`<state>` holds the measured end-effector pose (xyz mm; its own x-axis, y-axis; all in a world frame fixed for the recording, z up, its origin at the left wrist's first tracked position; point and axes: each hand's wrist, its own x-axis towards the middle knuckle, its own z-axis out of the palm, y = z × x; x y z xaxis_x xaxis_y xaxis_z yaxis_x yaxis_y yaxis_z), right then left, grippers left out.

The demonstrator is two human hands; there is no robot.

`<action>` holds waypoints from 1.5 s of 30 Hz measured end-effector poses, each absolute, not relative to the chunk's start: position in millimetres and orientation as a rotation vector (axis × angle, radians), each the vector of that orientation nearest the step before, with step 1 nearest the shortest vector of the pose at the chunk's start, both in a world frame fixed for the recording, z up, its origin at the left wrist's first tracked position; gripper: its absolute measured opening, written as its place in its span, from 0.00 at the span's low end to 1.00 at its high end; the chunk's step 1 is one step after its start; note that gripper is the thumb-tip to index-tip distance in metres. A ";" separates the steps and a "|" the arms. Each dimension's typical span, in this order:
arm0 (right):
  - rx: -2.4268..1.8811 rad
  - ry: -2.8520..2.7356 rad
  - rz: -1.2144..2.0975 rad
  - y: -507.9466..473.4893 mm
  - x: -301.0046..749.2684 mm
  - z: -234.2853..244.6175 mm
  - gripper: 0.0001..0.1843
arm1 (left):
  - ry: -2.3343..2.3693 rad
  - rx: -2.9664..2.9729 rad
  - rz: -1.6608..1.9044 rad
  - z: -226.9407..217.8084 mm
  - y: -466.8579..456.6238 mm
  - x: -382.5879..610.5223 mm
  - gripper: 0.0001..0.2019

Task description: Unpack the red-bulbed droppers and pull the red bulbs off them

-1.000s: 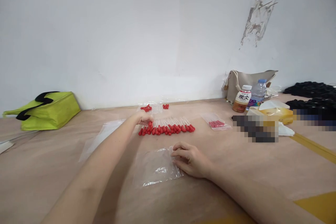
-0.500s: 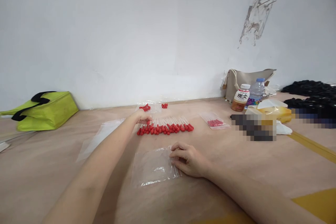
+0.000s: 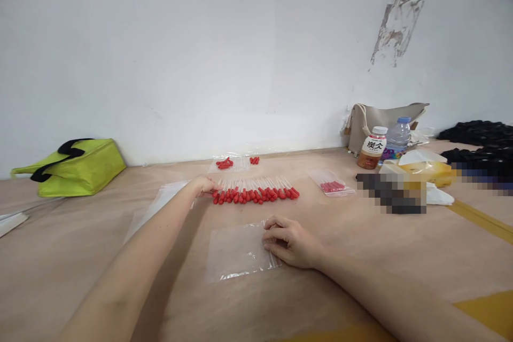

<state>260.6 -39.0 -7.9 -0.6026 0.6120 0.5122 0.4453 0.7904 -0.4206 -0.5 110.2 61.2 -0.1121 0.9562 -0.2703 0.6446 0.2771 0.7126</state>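
Observation:
A row of several clear droppers with red bulbs (image 3: 256, 192) lies on the tan table. My left hand (image 3: 205, 185) reaches to the row's left end, fingers pinched at the leftmost droppers; what it grips is too small to make out. My right hand (image 3: 289, 241) rests with curled fingers on the right edge of a flat clear zip bag (image 3: 236, 252) in front of me, pressing it to the table. Another clear bag with red droppers inside (image 3: 331, 185) lies right of the row. More bagged red droppers (image 3: 230, 163) sit by the wall.
A stack of clear bags (image 3: 160, 204) lies under my left forearm. A lime green bag (image 3: 74, 166) sits far left. At the right stand a beige pouch (image 3: 380, 123), a drink bottle (image 3: 371, 148), a water bottle (image 3: 397, 135), tissues (image 3: 428, 171) and black material (image 3: 479, 141).
My left hand has drawn back slightly from above the row to its left end. My right hand stays on the clear bag. The view shifted a little.

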 end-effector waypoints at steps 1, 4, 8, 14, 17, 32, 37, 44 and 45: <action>-0.777 -2.315 0.331 -38.9 260.5 -8.0 0.09 | 1.846 1.440 0.549 60.3 110.2 -0.6 0.16; -0.771 -2.319 0.331 -39.1 260.6 -7.9 0.08 | 1.874 1.404 0.519 58.9 111.8 -1.1 0.15; -0.769 -2.328 0.330 -39.8 261.1 -7.1 0.08 | 1.909 1.379 0.500 58.8 113.9 -4.2 0.15; -0.767 -2.321 0.311 -39.8 261.7 -7.7 0.08 | 1.948 1.383 0.468 56.8 113.2 -9.4 0.13; -0.781 -2.310 0.297 -39.1 261.8 -9.2 0.08 | 1.966 1.429 0.452 57.1 114.4 -9.6 0.11; -0.691 -2.391 0.233 -36.1 263.3 -2.5 0.15 | 0.972 2.699 0.266 18.9 -48.5 30.3 0.26; -0.831 -2.436 0.188 -30.6 269.7 -5.8 0.15 | 1.011 2.716 0.097 14.8 -51.5 27.7 0.28; -1.279 -2.122 -0.057 -1.9 308.5 8.3 0.13 | 1.274 2.416 0.567 13.3 -45.2 30.8 0.17; -1.447 -1.998 -0.132 5.0 320.4 10.8 0.13 | 1.344 2.358 0.648 12.4 -41.7 29.6 0.15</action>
<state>320.4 5.0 10.8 -0.1712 0.8113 0.5591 0.8778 0.3832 -0.2874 29.6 -41.7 12.4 0.4459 0.8690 0.2145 0.7092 -0.4892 0.5076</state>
